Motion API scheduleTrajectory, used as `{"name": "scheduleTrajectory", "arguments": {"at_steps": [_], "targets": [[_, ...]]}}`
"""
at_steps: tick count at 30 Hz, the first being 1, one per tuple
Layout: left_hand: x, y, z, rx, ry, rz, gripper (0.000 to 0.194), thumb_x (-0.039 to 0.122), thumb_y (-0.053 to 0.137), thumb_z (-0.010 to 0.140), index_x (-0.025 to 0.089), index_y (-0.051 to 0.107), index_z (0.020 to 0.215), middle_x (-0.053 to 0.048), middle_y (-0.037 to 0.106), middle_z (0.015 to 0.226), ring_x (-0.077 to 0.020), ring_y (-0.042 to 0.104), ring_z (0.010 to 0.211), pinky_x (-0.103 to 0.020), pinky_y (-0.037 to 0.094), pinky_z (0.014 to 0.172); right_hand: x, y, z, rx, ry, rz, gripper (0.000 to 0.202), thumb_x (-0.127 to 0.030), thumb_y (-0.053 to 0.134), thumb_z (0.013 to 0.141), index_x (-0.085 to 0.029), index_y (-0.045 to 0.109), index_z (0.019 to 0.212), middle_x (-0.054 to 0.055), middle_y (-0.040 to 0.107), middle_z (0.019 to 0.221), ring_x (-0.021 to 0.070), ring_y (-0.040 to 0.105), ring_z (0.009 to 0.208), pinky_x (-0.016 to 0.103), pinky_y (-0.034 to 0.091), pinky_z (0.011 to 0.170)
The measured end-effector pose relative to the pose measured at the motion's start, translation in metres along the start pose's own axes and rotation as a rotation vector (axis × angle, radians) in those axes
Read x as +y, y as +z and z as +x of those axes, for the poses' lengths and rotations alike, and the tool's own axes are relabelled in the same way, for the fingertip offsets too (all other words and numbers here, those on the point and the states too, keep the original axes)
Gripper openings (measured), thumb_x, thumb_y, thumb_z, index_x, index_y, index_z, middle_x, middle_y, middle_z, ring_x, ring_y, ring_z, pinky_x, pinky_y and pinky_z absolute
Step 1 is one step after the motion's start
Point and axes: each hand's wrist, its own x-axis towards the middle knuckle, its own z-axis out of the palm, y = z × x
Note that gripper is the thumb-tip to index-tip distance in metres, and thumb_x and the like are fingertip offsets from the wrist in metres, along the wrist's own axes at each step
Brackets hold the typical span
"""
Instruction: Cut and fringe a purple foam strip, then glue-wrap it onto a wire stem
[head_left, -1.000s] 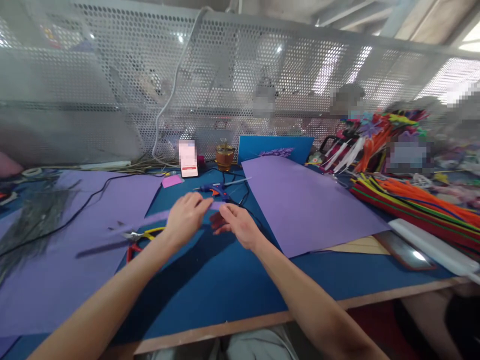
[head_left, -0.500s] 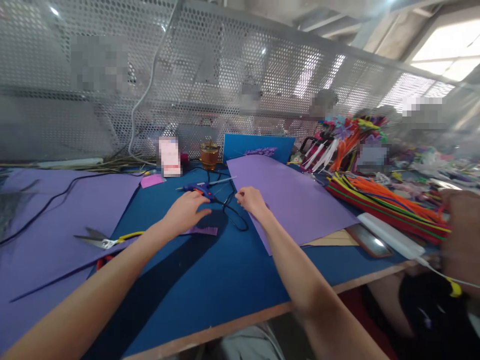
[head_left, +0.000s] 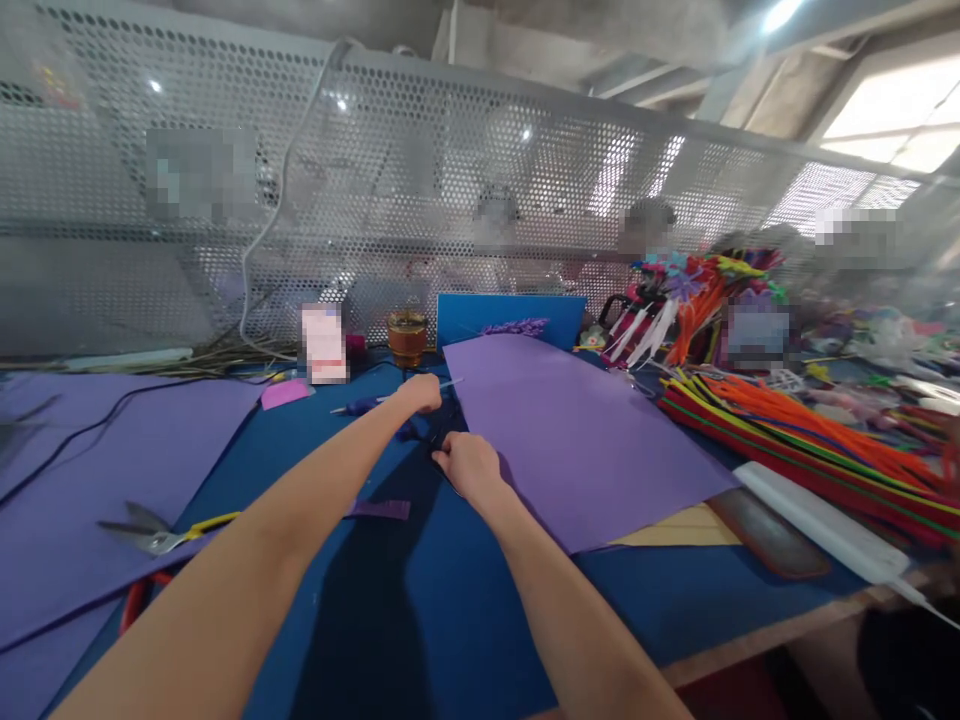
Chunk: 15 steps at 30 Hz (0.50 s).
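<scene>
Blue glue gun: on the tabletop, mid-view, nozzle pointing left, body partly behind the left hand. Pale glue stick shows just past that hand.

Left grip: closed, fingers curled in at the gun's rear. Fingertips hidden, can't tell what it has hold of.

Right hand: nearer the wearer, by the black cord. Grip closed, thumb and fingers drawn together at the cord; can't tell if the cord is pinched.

Purple strip, end cut into a fringe: flat on the blue surface, near side of the gun, beside the left forearm.

Left: scissors, blades open, yellow handle, over the edge of the left purple sheet. Red handle next to them, partly behind the forearm.

Right: big purple sheet, beige sheet poking out under its near edge. Then dark phone and long white device with a white lead. Bundled pipe cleaners behind those, red/orange/yellow.

Back row, left to right: pink paper, upright pink-screened phone, glass cup with amber contents, blue board. Perforated panel behind.
</scene>
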Motion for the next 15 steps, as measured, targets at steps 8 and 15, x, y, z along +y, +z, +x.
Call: {"name": "scheduleTrajectory", "arguments": {"at_steps": [8,15], "targets": [[0.017,0.004,0.004,-0.159,-0.089,-0.107,0.005,0.015,0.065,0.055,0.014,0.062,0.051,-0.001,0.048,0.035,-0.0138,0.049,0.044,-0.025,0.041,0.047,0.0,-0.004,-0.001,-0.026,0.028,0.034,0.022,-0.028,0.053,0.078,-0.017,0.065,0.093,0.013,0.067,0.097,0.0246,0.061,0.091,0.03,0.044,0.069],[0.017,-0.005,0.002,-0.182,-0.143,-0.17,0.007,0.016,0.066,0.051,0.015,0.06,0.046,-0.002,0.047,0.033,-0.0152,0.047,0.041,-0.027,0.039,0.044,0.0,0.0,0.001,-0.014,0.017,0.033,0.021,-0.026,0.052,0.079,-0.017,0.066,0.092,0.013,0.067,0.094,0.0255,0.062,0.089,0.031,0.045,0.068]]}}
